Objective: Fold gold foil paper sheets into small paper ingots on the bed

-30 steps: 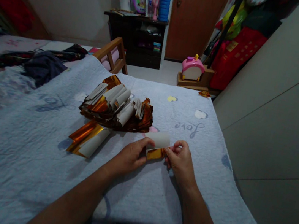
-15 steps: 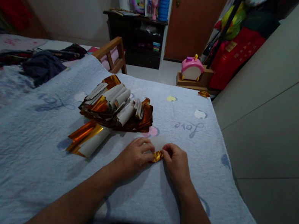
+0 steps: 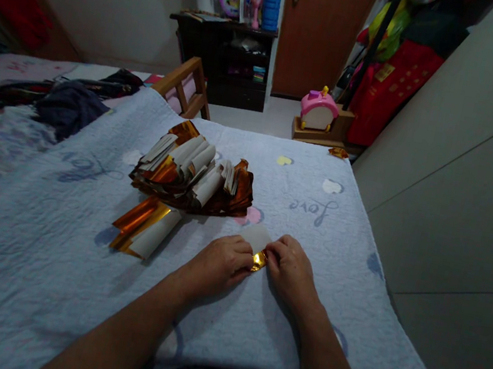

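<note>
The left hand (image 3: 221, 261) and right hand (image 3: 292, 269) pinch a small gold-and-white sheet of shiny paper (image 3: 258, 261), one at each side, maybe so it stays tight and can't slip. The paper is low over the pale blue quilted blanket (image 3: 259, 352). A big pile of curly gold-and-white papers (image 3: 208, 187) sits just past the left hand, likely to be easy to reach. One bent gold-and-white bundle (image 3: 156, 235) lies beside the pile.

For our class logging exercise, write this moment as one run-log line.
left hand: pinching gold-and-white sheet | right hand: pinching same sheet | paper pile: beyond
</note>
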`<state>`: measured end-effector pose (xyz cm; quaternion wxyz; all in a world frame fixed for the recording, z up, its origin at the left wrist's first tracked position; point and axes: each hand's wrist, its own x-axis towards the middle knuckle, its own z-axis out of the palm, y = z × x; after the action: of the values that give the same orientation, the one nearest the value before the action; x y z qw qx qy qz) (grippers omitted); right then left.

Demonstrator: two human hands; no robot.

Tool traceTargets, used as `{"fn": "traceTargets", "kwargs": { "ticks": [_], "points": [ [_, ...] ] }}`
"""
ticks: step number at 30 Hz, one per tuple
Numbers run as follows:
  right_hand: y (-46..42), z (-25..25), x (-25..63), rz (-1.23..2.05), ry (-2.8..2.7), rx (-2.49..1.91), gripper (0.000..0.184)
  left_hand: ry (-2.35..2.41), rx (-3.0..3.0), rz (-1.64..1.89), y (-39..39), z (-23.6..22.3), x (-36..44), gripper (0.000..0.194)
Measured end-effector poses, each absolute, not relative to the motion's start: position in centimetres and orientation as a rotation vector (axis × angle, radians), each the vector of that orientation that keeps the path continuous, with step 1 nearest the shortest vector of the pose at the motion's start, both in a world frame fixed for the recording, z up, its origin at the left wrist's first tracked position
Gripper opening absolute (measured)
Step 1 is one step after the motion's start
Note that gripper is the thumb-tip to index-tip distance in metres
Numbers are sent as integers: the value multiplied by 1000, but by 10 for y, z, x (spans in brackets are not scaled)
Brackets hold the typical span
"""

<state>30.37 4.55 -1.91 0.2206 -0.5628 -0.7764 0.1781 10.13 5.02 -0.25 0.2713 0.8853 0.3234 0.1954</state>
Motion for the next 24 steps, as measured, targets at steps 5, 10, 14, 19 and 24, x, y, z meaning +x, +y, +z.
{"fn": "traceTargets", "kwargs": {
  "ticks": [5, 10, 14, 19, 24],
  "points": [
    [44, -18, 303, 510, -2166, -1515, 19, 911, 2341, 518, 49, -6, 101, 13],
    [46, -20, 304, 533, -2174, -1465, 19, 969, 2221, 534, 48, -8, 102, 14],
    [46, -20, 304, 551, -2174, -1422, 20, 1015, 2132, 543, 49, -10, 101, 19],
    [44, -13, 303, 588, -2219, -1329, 19, 996, 2129, 512, 51, -5, 99, 19],
    [40, -2, 302, 630, -2222, -1310, 12, 928, 2119, 424, 53, 4, 93, 27]
  ]
}}
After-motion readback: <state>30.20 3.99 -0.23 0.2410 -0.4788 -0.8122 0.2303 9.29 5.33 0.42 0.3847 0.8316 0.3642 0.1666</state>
